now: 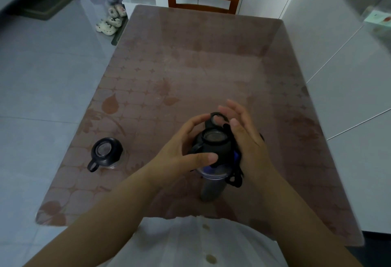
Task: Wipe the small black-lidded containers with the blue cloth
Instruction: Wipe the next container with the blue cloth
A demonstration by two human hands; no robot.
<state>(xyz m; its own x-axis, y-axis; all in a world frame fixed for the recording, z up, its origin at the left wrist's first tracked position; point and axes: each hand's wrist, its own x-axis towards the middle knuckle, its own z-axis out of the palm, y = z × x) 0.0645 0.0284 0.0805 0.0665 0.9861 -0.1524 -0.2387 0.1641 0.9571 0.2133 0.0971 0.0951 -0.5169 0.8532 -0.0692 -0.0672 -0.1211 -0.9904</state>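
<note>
Your left hand [179,152] grips the container [212,184] by its black lid [220,150] near the middle of the table [190,65], where hold is surest, while your right hand [250,146], fingers straight, presses the blue cloth [237,156] to its likely light, slippery side.

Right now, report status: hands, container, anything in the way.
Left hand grips held container. Right hand, fingers straight, presses blue cloth to its side. Second container stands apart on table, leftward. Nothing blocks the hands.

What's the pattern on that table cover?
The table cover is reddish-brown with leaves and small four-pointed stars, clearest in the head view.
</note>
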